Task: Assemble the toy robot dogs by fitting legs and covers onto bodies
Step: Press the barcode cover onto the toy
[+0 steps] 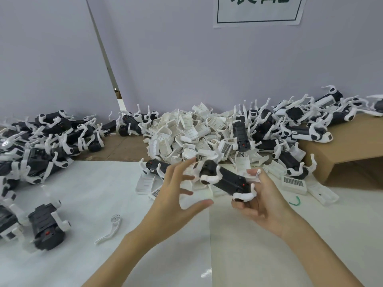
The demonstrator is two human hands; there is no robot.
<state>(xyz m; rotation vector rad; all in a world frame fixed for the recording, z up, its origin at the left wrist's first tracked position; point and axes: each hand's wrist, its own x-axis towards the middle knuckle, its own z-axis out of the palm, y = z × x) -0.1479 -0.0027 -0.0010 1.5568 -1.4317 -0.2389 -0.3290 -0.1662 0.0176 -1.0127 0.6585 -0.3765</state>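
Gripping a black toy dog body (pixel 224 180) from below, the right hand (pixel 262 200) curls its fingers round the near end, where white legs are already fitted at both visible corners. That body hangs above the white worktop (pixel 103 204), just right of centre and tilted with its far end up and to the left. Beside it, the left hand (pixel 180 190) is spread, fingers straight and apart, holding nothing, close to the far end of the body without clearly touching it.

By size, the wall (pixel 186 69) behind comes first, with a paper sign (pixel 259 9) at its top. Along the far edge of the worktop lie three heaps: a pile of legged dog bodies (pixel 45 139) at far left, a mound of loose white covers (pixel 186 133) in the middle, and another pile of dogs (pixel 310 121) spilling over a brown cardboard box (pixel 352 146) at far right. Nearer left lies a further legged body (pixel 48 226), and beside it a single loose white leg (pixel 110 228). A small green loop (pixel 295 200) lies right of the hands.

Judging by the piles, many bodies already carry legs, while the cover mound is large, so fitting covers looks like the main work left. The held body shows legs but no cover, so that seems the next part.
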